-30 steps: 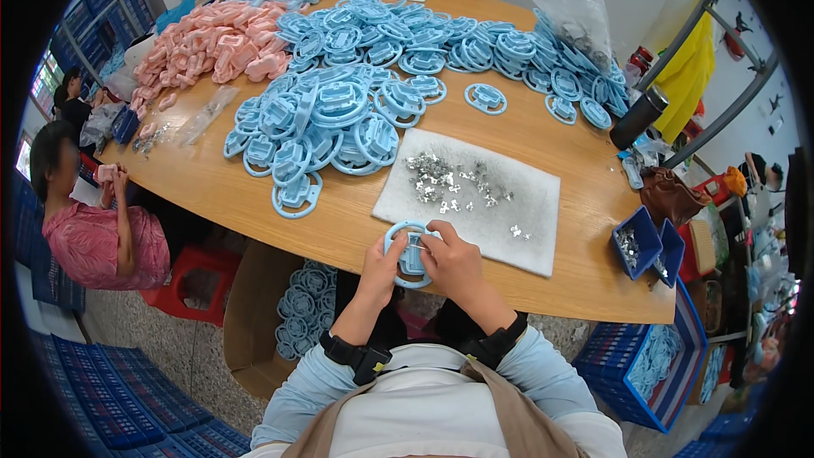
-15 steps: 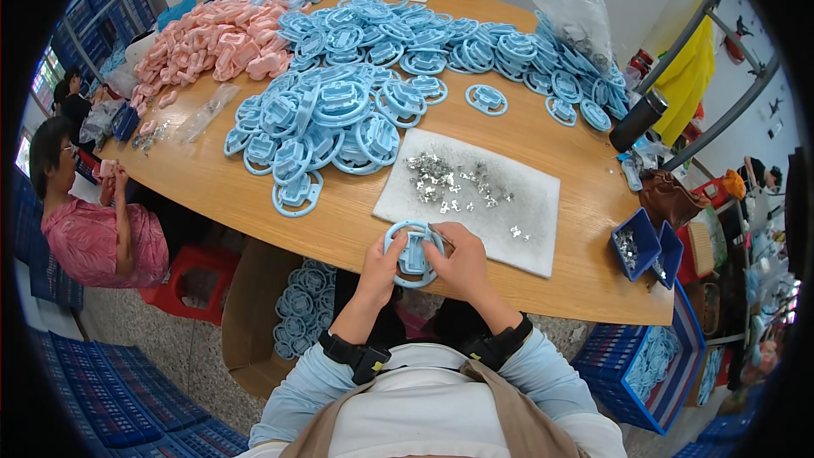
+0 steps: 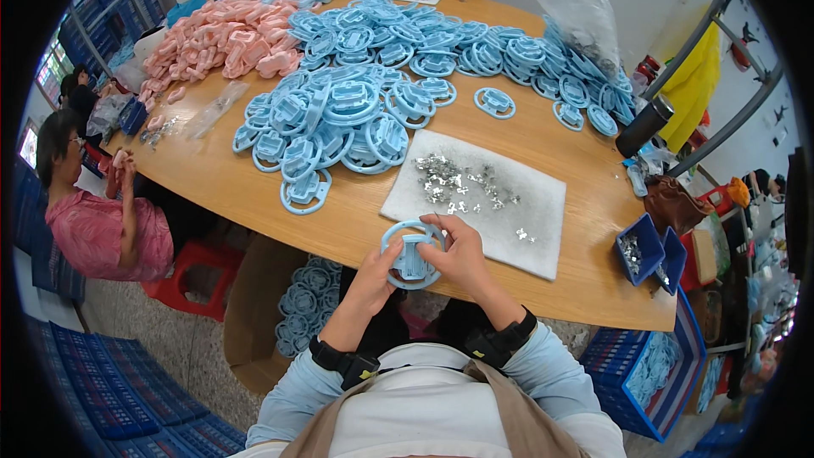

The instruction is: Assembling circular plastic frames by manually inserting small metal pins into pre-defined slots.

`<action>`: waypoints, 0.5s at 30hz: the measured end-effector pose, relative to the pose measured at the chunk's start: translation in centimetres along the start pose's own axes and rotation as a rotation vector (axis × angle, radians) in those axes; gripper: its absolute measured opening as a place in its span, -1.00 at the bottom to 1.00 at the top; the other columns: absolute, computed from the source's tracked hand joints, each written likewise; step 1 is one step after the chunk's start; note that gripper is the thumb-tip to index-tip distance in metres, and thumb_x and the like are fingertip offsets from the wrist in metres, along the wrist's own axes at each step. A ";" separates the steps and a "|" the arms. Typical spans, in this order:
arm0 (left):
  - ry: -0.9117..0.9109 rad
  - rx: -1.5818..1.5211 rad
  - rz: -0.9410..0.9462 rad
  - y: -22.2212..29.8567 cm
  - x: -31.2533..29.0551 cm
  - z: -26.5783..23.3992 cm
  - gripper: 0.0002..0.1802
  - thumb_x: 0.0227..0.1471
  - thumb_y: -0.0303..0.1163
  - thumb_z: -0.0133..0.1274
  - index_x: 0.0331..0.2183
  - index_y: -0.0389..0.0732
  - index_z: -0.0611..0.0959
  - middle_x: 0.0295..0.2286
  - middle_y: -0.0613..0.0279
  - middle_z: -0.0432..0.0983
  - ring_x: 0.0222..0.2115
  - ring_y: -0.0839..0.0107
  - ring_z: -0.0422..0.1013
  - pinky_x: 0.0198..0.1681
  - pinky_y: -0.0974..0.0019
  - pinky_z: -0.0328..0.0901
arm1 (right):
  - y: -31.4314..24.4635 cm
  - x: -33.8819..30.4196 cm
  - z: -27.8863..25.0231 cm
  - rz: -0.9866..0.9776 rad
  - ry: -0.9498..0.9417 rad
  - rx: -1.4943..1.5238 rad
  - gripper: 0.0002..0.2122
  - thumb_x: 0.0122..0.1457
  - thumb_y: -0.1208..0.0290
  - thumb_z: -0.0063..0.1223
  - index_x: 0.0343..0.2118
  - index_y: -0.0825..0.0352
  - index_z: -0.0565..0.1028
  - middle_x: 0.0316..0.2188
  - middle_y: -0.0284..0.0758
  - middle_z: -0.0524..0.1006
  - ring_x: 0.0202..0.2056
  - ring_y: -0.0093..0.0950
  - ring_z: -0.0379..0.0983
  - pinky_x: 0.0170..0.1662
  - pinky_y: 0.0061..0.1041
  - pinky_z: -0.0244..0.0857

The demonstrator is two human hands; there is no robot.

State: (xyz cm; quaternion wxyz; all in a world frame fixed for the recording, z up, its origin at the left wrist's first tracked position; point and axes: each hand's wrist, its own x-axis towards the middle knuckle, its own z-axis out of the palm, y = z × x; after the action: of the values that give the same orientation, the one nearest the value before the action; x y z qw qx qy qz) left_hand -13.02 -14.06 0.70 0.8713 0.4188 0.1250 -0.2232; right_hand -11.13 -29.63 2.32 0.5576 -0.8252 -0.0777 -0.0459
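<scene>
1. Head view: the blue plastic ring point(image 3: 412, 254) is held between both hands at the near edge of the wooden surface point(image 3: 254, 195), just in front of the white pad point(image 3: 526, 229).
2. The left hand point(image 3: 377, 276) closes on the ring's lower left rim; this grip is curled shut around the rim from below.
3. The right hand point(image 3: 462, 259) closes on the ring's right side, thumb and forefinger pinched near its top; whether a small metal piece sits in that pinch is too small to tell.
4. The ring lies flat-faced toward the camera, its centre bar running near to far.
5. The loose metal clips point(image 3: 462, 182) lie on the pad, far and right of the ring, nearer the right hand.
6. The heap of blue rings point(image 3: 339, 119) sits farther off, to the left.
</scene>
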 end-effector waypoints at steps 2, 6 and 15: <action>-0.011 0.004 -0.001 0.2 -0.7 -0.7 -0.69 0.04 -0.21 -0.03 -0.26 -0.25 0.47 -0.42 0.33 0.44 -0.46 0.58 0.39 -0.40 0.51 0.30 | -0.3 0.0 0.4 -0.023 -0.025 0.020 -0.63 -0.20 0.43 0.17 -0.23 0.35 0.48 -0.60 -0.56 0.31 -0.65 -0.77 0.06 -0.61 -0.73 -0.03; 0.026 0.167 0.087 0.7 -2.0 -2.5 -0.69 -0.01 -0.26 0.03 -0.25 -0.26 0.49 -0.41 0.31 0.48 -0.41 0.57 0.42 -0.38 0.49 0.32 | -1.1 -0.4 1.8 -0.021 -0.104 0.070 -0.65 -0.19 0.43 0.16 -0.24 0.36 0.49 -0.62 -0.54 0.28 -0.65 -0.77 0.06 -0.61 -0.72 -0.03; 0.227 0.270 0.280 1.3 -4.9 -6.4 -0.78 -0.07 -0.37 0.06 -0.38 -0.33 0.59 -0.49 0.30 0.50 -0.48 0.58 0.41 -0.41 0.51 0.29 | -2.8 -0.8 4.0 -0.236 -0.436 -0.039 -0.61 -0.12 0.28 0.14 -0.20 0.35 0.45 -0.38 -0.23 0.40 -0.39 -0.31 0.39 -0.32 -0.43 0.27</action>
State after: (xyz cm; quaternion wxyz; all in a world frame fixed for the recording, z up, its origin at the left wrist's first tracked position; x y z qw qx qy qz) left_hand -16.88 -6.95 -0.40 0.8104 0.5671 0.1318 -0.0664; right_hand -12.44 -24.92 3.25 0.5023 -0.8114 -0.2913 0.0670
